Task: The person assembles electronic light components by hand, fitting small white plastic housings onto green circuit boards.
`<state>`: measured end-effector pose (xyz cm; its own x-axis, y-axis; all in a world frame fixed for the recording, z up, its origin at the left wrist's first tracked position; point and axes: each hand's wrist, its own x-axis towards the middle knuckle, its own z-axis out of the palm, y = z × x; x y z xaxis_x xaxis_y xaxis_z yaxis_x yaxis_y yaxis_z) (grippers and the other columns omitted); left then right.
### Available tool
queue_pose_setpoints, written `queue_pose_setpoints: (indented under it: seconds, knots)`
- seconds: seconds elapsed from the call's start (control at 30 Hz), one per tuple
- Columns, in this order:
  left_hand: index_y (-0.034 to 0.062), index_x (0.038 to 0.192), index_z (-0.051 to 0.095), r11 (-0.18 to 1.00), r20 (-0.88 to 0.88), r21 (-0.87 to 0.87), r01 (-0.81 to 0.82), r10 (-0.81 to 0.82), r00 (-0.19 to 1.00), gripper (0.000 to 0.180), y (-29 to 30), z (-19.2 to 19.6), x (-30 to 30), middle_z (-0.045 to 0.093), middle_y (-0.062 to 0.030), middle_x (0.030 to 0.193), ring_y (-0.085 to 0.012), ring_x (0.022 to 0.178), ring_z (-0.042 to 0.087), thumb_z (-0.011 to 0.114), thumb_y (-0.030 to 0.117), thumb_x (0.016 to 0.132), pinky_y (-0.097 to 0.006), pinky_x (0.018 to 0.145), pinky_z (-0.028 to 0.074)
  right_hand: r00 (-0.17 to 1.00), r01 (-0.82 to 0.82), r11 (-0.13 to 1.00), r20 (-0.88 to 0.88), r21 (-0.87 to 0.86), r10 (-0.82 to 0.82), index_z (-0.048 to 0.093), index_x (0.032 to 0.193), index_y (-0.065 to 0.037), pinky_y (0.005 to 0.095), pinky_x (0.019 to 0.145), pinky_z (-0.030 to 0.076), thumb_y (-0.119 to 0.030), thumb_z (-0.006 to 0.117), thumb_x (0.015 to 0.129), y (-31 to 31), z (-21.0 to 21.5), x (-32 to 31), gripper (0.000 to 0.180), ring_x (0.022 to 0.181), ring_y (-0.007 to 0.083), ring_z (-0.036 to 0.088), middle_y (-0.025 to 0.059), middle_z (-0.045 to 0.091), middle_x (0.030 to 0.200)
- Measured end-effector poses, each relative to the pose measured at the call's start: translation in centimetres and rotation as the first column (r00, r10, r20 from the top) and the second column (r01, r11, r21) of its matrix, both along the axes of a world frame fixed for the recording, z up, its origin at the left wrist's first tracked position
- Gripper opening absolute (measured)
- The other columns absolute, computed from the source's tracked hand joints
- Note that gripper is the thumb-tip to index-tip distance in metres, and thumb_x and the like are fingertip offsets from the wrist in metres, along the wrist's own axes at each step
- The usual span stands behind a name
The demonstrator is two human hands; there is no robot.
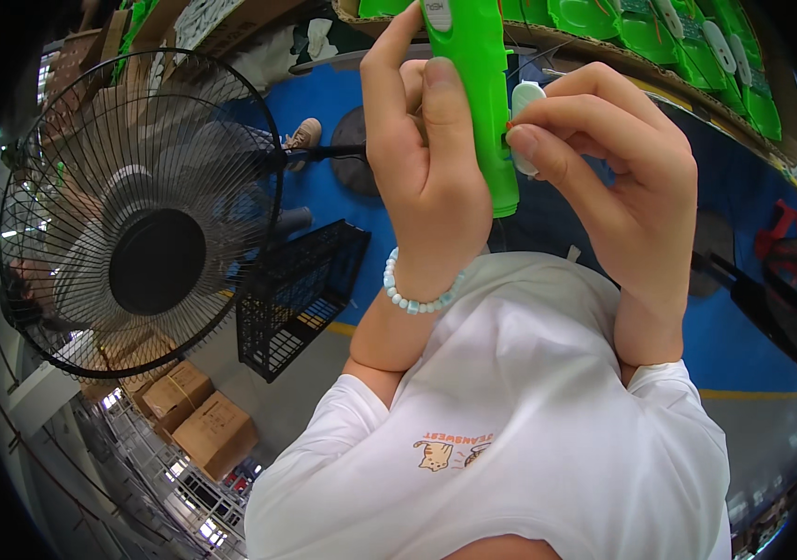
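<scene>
My left hand (pixel 422 159), with a pale bead bracelet on its wrist, is wrapped around a bright green plastic casing (pixel 482 103) and holds it upright in front of my chest. My right hand (pixel 604 168) pinches a small white oval part (pixel 524 103) between thumb and fingers and presses it against the right side of the green casing. A tiny red bit shows where the two meet. The casing's top end carries a white button-shaped piece (pixel 438 13). My white shirt fills the lower middle of the view.
A cardboard tray (pixel 604 49) with several more green casings lies along the top right. A black standing fan (pixel 142 210) is at the left, with a black wire crate (pixel 296 294) beside it. Brown cardboard boxes (pixel 198 415) sit at lower left, a red stool (pixel 786 229) at right.
</scene>
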<state>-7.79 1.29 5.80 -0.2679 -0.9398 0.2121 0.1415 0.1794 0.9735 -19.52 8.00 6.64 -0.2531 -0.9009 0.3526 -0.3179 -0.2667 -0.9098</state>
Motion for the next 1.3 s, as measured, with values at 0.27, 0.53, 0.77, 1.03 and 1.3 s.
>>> queue_pose_setpoints:
  seconds: [0.27,0.53,0.77,1.03,1.3]
  knots:
    - [-0.0051,0.135,0.038,0.997,0.088,-0.067,-0.033,0.039,0.995,0.037,0.2,0.2,-0.7,0.062,-0.0151,0.105,-0.0139,0.087,0.060,0.035,0.013,0.103,-0.025,0.076,0.048,1.000,0.009,1.000,-0.011,0.016,-0.009,0.064,0.089,0.008,0.0216,0.059,0.049,0.004,0.065,0.084,-0.1,-0.3,-0.2,0.007,0.071,0.0114,0.058,0.0073,0.056,0.083]
    - [-0.0050,0.136,0.038,0.997,0.026,0.003,-0.073,0.073,0.997,0.037,-0.5,-0.9,0.2,0.063,-0.0130,0.104,-0.0123,0.083,0.060,0.037,0.013,0.103,-0.023,0.073,0.048,0.997,-0.006,1.000,-0.076,0.023,0.008,0.061,0.088,0.008,0.0222,0.059,0.048,0.005,0.062,0.085,-0.5,-0.5,0.2,0.005,0.071,0.0114,0.057,0.0070,0.056,0.084]
    - [-0.0023,0.136,0.039,0.960,-0.276,0.232,0.157,-0.089,0.957,0.038,-0.7,0.4,1.6,0.063,-0.0095,0.095,-0.0097,0.073,0.056,0.040,0.014,0.102,-0.019,0.063,0.045,0.994,-0.027,0.999,0.108,0.025,0.024,0.064,0.099,0.007,0.0227,0.060,0.050,0.006,0.064,0.083,-0.5,-0.5,0.4,0.016,0.075,0.0126,0.060,0.0074,0.059,0.089]
    - [-0.0026,0.133,0.041,0.937,-0.272,0.339,0.082,0.014,0.962,0.037,-1.2,-0.9,1.1,0.061,-0.0102,0.087,-0.0116,0.069,0.056,0.041,0.014,0.101,-0.022,0.062,0.046,0.878,-0.014,0.998,0.477,-0.054,0.038,0.061,0.113,0.009,0.0284,0.062,0.057,0.008,0.066,0.081,-0.6,-1.4,1.3,0.032,0.074,0.0165,0.065,0.0120,0.065,0.092]
    - [-0.0028,0.133,0.041,0.896,-0.183,0.434,0.089,-0.009,0.983,0.037,-0.5,1.5,1.2,0.061,-0.0105,0.089,-0.0113,0.070,0.056,0.041,0.015,0.101,-0.023,0.063,0.047,0.858,-0.003,0.997,0.513,-0.071,0.039,0.061,0.109,0.009,0.0304,0.063,0.058,0.004,0.065,0.085,-1.0,-2.4,1.3,0.025,0.072,0.0200,0.068,0.0136,0.067,0.090]
